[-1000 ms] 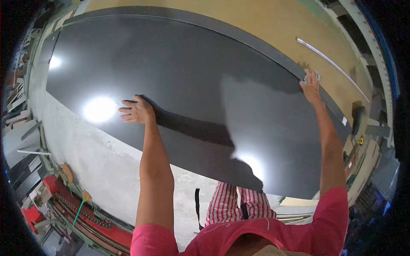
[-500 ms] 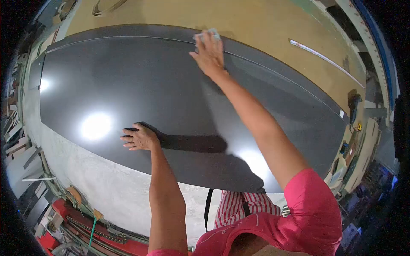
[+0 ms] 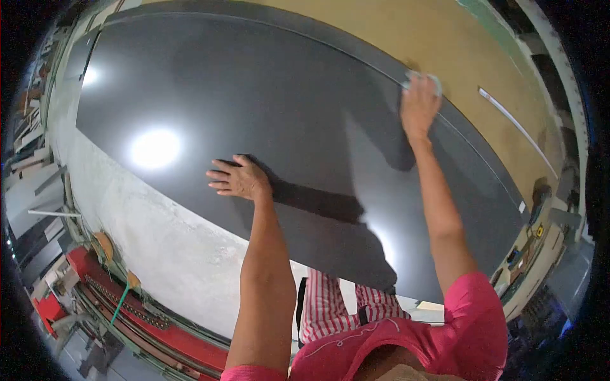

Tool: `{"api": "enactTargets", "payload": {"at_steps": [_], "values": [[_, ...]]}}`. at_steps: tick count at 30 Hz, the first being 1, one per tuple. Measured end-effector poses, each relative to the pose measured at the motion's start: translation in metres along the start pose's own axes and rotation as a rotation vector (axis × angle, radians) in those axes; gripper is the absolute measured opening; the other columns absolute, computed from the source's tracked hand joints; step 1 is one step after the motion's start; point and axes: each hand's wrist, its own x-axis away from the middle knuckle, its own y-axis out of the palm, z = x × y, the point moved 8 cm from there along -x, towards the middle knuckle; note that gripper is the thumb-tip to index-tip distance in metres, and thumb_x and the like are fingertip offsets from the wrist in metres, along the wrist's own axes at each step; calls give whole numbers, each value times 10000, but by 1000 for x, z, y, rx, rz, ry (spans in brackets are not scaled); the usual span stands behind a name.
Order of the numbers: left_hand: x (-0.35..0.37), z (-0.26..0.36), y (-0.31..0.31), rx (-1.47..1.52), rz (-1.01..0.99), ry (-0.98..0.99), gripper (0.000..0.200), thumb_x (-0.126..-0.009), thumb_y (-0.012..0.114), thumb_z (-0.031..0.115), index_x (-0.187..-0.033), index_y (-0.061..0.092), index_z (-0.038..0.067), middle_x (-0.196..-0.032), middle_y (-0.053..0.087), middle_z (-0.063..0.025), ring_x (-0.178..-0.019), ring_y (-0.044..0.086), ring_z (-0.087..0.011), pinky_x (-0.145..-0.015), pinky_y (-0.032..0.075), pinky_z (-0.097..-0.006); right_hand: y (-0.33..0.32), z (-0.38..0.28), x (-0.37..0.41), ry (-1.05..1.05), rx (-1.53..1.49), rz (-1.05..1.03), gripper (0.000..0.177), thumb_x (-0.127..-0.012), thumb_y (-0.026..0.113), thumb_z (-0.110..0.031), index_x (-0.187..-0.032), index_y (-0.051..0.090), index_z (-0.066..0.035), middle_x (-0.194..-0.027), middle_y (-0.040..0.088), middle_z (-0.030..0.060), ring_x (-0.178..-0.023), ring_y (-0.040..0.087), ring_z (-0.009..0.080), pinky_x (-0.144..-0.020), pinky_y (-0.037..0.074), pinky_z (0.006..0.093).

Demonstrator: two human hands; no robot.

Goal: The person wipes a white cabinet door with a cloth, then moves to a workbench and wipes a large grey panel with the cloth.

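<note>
A large dark grey panel (image 3: 254,95) lies in front of me, with a raised strip along its far edge. My left hand (image 3: 241,178) rests on the panel with its fingers spread. Near the far edge, toward the right, my right hand (image 3: 419,108) presses a pale cloth (image 3: 434,84) against the strip. The cloth shows past my fingertips, and motion blurs that hand slightly. A small white label (image 3: 521,207) sits at the panel's right end.
Beyond the panel is a tan board (image 3: 381,28) with a white ruler-like strip (image 3: 518,130) on it. A red machine part (image 3: 190,346) lies at the lower left. Small tools lie past the right end.
My right hand has slid to the right along the far edge with the cloth. The camera view has shifted and turned. My left hand stays spread on the panel.
</note>
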Motion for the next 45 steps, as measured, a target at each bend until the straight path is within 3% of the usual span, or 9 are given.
{"api": "enactTargets", "payload": {"at_steps": [3,8,16,20,22,26,30,35,45], "values": [[-3,0,-5,56,-3,18,606,-963,303,457,-1445,272,90,-1509,177,-211,-1366,176,-470,-1100,208,-561,-8,48,49,178,49,103,534,-916,528,-274,-1401,361,-128,-1469,299,157,-1368,251,358,-1051,245,574],[-5,0,-11,113,53,37,611,-956,332,442,-1445,271,81,-1509,169,-220,-1371,162,-473,-1100,197,-566,-7,31,72,510,1,95,594,-923,522,-325,-1427,296,-106,-1471,230,248,-1358,218,441,-1048,242,592],[-3,0,-3,166,-24,82,642,-938,380,403,-1455,234,52,-1523,114,-228,-1375,113,-496,-1101,142,-587,9,-227,0,330,-141,23,569,-898,523,-394,-1367,400,-96,-1459,279,201,-1376,215,380,-1087,187,564],[-1,28,-15,299,-22,508,624,-918,429,386,-1437,297,64,-1525,174,-184,-1383,116,-475,-1097,123,-601,10,-286,-10,144,-243,1,503,-914,505,-354,-1354,421,-126,-1457,297,166,-1359,249,375,-1078,206,571],[-5,46,-21,385,-141,888,603,-908,452,394,-1420,346,94,-1512,227,-168,-1384,150,-451,-1099,130,-595,10,-285,-11,118,-231,-13,483,-920,496,-344,-1352,424,-139,-1455,305,157,-1351,262,377,-1076,213,570],[-96,59,-17,323,-38,1073,554,-918,445,417,-1404,392,156,-1500,283,-121,-1386,198,-395,-1105,148,-564,9,-289,-14,138,-215,-11,463,-923,495,-339,-1349,440,-166,-1441,331,143,-1333,296,372,-1074,226,562],[-231,58,-10,365,187,864,485,-932,426,368,-1349,452,122,-1450,356,-138,-1342,281,-412,-1072,216,-575,12,-287,-14,129,-180,-1,462,-922,494,-340,-1349,449,-169,-1432,347,136,-1329,309,362,-1074,237,548],[-343,63,6,315,137,587,547,-946,343,423,-1417,374,146,-1498,287,-132,-1378,220,-395,-1106,170,-537,15,-284,-14,80,-90,18,459,-921,499,-335,-1349,449,-176,-1418,366,128,-1324,320,344,-1067,260,535],[-375,75,17,291,166,400,605,-946,336,459,-1430,329,97,-1491,262,-188,-1366,220,-425,-1094,173,-571,32,-271,-11,121,-110,-63,438,-945,462,-304,-1366,435,-184,-1440,348,93,-1346,288,327,-1069,258,541]]}}
